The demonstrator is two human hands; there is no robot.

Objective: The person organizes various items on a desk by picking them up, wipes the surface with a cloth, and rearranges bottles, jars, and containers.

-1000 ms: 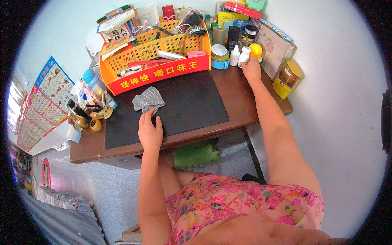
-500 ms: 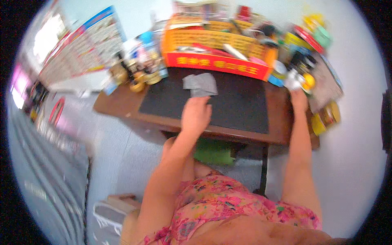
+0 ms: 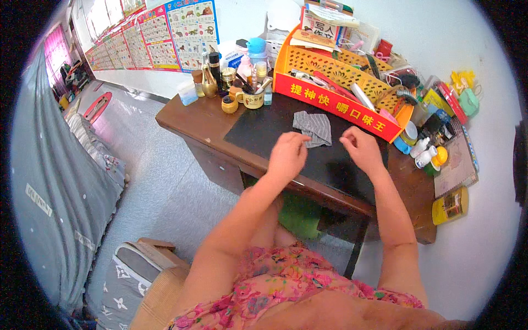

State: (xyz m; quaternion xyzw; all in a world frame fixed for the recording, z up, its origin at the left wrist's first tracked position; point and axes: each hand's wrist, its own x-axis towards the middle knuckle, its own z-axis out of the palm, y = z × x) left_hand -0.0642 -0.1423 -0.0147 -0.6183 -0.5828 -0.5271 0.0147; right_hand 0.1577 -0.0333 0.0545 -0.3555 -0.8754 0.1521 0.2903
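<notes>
The grey, pale-striped cloth (image 3: 315, 126) lies rumpled, apparently folded over itself.

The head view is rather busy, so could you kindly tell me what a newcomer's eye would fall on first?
Probably the red-and-yellow organizer, at the back of the desk. In front of it, a grey striped cloth lies on the black mat, with the left hand and right hand close by. Colourful posters line the wall at upper left.

Over to the smooth pale wall (image 3: 247, 25), past colourful rectangular charts (image 3: 151, 41), across to a brightly lit pink curtain (image 3: 55, 49); down to shiny blue-grey flooring (image 3: 148, 151) beside a dark-brown wooden desk (image 3: 201, 122).
</notes>
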